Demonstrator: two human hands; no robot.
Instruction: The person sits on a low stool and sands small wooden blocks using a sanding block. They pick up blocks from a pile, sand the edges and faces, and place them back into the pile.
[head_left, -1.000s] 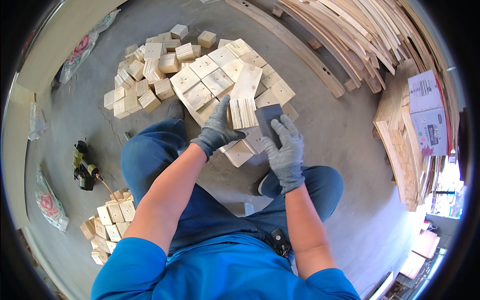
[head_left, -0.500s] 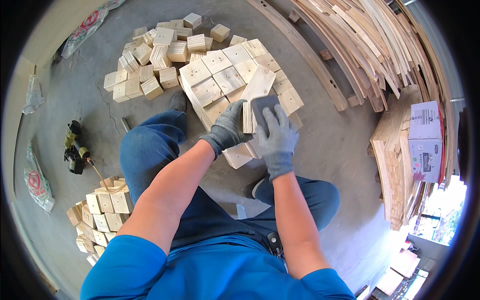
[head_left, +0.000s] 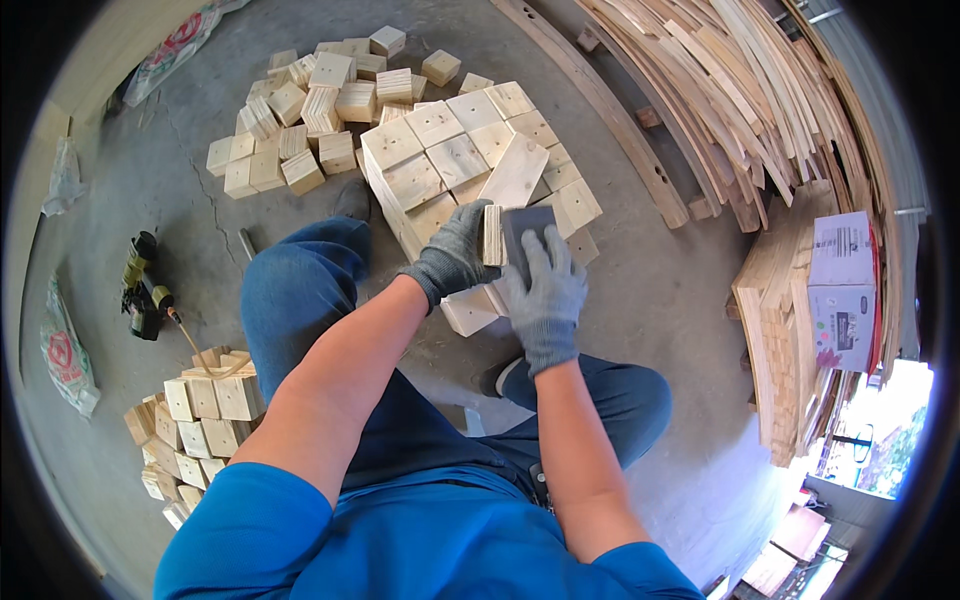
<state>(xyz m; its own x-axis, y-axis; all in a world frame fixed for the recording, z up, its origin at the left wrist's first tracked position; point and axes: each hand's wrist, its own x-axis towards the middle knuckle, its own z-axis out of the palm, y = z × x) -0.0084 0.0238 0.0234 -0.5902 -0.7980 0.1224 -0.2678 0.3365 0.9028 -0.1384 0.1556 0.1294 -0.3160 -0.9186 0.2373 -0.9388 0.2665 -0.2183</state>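
My left hand [head_left: 452, 254], in a grey knit glove, grips a layered plywood block [head_left: 493, 236] by its left side. Against the block's right side lies a dark grey flat rectangular pad [head_left: 516, 228], which looks like a sanding block. My gloved right hand [head_left: 546, 292] is closed around this pad, its fingers over the outer face and the thumb hidden. Both hands are above the near edge of a stack of square wooden blocks [head_left: 415, 184]. A longer pale wood piece [head_left: 516, 170] lies slanted on top of the stack, just beyond the pad.
A loose heap of blocks [head_left: 322, 105] lies at the far left, another stack [head_left: 205, 415] at the near left. A cordless power tool [head_left: 143, 290] is on the floor beside it. Long boards [head_left: 720, 90], a plank [head_left: 600, 110] and a cardboard box [head_left: 842, 285] line the right.
My right hand and the dark pad have slid a little toward me along the block's side. The left hand keeps its hold on the block.
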